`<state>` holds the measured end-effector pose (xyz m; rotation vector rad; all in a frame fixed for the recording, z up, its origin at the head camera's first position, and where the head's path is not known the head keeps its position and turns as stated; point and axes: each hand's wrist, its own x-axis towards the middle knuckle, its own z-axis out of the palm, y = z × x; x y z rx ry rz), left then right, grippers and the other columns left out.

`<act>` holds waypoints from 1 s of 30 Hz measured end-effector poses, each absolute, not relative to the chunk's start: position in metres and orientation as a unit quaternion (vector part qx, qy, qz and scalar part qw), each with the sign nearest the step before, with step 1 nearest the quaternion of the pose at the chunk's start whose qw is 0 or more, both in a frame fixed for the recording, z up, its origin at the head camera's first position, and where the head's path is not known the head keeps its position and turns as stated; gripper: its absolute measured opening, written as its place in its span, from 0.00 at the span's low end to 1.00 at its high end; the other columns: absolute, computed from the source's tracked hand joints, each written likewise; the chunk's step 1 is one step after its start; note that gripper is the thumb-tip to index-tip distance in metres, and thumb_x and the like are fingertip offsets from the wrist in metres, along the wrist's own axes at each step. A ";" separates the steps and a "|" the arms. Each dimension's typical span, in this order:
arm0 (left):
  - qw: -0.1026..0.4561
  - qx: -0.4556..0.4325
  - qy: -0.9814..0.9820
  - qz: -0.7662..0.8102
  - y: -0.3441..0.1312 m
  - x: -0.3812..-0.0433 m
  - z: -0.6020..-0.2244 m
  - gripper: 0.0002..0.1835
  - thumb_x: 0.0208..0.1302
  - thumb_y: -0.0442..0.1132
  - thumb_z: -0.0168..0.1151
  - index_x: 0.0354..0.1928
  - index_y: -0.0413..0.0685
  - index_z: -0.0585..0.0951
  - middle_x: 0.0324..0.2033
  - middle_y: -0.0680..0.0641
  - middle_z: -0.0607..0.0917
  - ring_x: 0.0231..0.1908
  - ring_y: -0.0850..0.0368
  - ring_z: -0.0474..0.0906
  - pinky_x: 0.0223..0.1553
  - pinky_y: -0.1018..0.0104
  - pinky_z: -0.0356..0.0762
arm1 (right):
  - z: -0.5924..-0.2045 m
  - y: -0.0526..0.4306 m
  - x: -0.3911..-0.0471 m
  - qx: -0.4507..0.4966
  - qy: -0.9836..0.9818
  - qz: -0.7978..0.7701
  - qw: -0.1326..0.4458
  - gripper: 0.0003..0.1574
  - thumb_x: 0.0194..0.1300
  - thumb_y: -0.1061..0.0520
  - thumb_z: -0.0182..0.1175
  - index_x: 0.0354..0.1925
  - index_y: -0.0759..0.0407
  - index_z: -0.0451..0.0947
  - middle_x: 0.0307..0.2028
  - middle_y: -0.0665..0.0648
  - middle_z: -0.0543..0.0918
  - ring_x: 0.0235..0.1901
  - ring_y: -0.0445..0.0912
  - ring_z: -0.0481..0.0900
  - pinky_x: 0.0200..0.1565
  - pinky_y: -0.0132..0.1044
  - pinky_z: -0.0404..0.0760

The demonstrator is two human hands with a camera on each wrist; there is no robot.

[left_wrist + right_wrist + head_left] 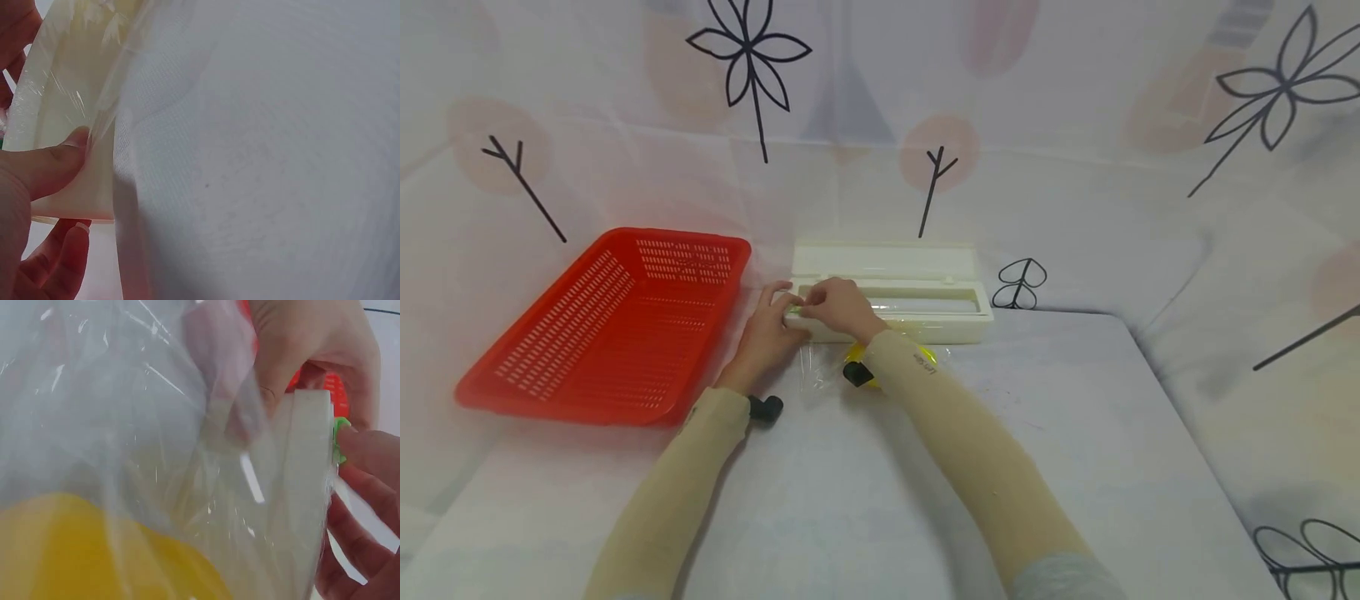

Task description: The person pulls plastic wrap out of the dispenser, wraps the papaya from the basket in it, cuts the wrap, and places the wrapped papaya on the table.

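Observation:
A cream cling film dispenser [940, 330] lies lengthwise at the back of the table, its lid [883, 260] raised and a pale roll [917, 306] inside. My left hand [767, 329] grips its left end, the thumb [53, 167] on the front face over the film and fingers around the end. My right hand [844, 307] reaches over the same end and pinches a small green slider [340, 439] on the top edge. Clear cling film [125, 394] hangs down the dispenser's front. It spreads over a round yellow item [50, 550], partly hidden behind my right wrist.
A red perforated basket [602, 342] stands at the left, close beside my left hand. White cloth covers the table [850, 500]. A patterned cloth [1075, 167] hangs right behind the dispenser. Black camera mounts [766, 408] sit on both wrists.

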<state>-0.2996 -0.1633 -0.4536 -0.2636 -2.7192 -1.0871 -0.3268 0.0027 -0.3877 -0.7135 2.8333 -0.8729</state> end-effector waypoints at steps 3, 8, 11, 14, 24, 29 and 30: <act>0.090 -0.084 -0.920 -0.371 -0.162 -0.299 -0.452 0.22 0.58 0.38 0.73 0.54 0.54 0.79 0.71 0.51 0.59 0.62 0.45 0.69 0.59 0.49 0.74 | -0.387 0.002 -0.326 -0.234 0.928 -0.285 0.052 0.15 0.68 0.49 0.63 0.48 0.53 0.86 0.44 0.52 0.87 0.47 0.47 0.80 0.49 0.37 0.77; 0.083 -0.083 -0.920 -0.374 -0.160 -0.299 -0.451 0.22 0.57 0.37 0.73 0.54 0.52 0.79 0.70 0.50 0.59 0.57 0.44 0.74 0.58 0.50 0.76 | -0.379 0.000 -0.323 -0.224 0.940 -0.249 0.070 0.15 0.69 0.53 0.62 0.49 0.57 0.86 0.47 0.54 0.86 0.49 0.48 0.80 0.51 0.39 0.78; 0.088 -0.088 -0.918 -0.376 -0.160 -0.299 -0.451 0.22 0.56 0.36 0.74 0.52 0.52 0.79 0.70 0.50 0.59 0.54 0.42 0.76 0.57 0.49 0.76 | -0.376 0.002 -0.322 -0.221 0.945 -0.232 0.070 0.13 0.69 0.55 0.61 0.47 0.59 0.86 0.46 0.55 0.85 0.48 0.48 0.80 0.51 0.39 0.78; 0.084 -0.090 -0.918 -0.378 -0.161 -0.299 -0.451 0.25 0.56 0.35 0.74 0.55 0.54 0.78 0.70 0.50 0.58 0.56 0.41 0.74 0.58 0.48 0.74 | -0.376 0.005 -0.322 -0.227 0.944 -0.231 0.065 0.12 0.69 0.56 0.61 0.46 0.59 0.85 0.46 0.55 0.85 0.47 0.48 0.80 0.52 0.39 0.77; 0.028 -0.107 -0.915 -0.388 -0.164 -0.296 -0.446 0.32 0.61 0.34 0.67 0.68 0.57 0.74 0.73 0.49 0.49 0.57 0.42 0.72 0.55 0.51 0.76 | -0.378 0.010 -0.322 -0.236 0.936 -0.253 0.068 0.11 0.69 0.56 0.62 0.46 0.59 0.85 0.45 0.55 0.85 0.45 0.48 0.79 0.50 0.39 0.78; -0.004 -0.111 -0.910 -0.398 -0.169 -0.294 -0.443 0.29 0.63 0.36 0.67 0.67 0.55 0.75 0.74 0.54 0.46 0.52 0.47 0.75 0.49 0.56 0.80 | -0.384 0.014 -0.328 -0.252 0.924 -0.277 0.076 0.11 0.69 0.56 0.62 0.46 0.59 0.85 0.44 0.54 0.86 0.46 0.47 0.79 0.51 0.37 0.77; -0.004 -0.112 -0.912 -0.395 -0.170 -0.294 -0.443 0.29 0.63 0.37 0.68 0.66 0.55 0.76 0.74 0.55 0.46 0.51 0.48 0.75 0.49 0.58 0.81 | -0.385 0.015 -0.329 -0.255 0.921 -0.285 0.079 0.12 0.68 0.55 0.63 0.46 0.58 0.85 0.44 0.53 0.86 0.45 0.46 0.79 0.51 0.36 0.77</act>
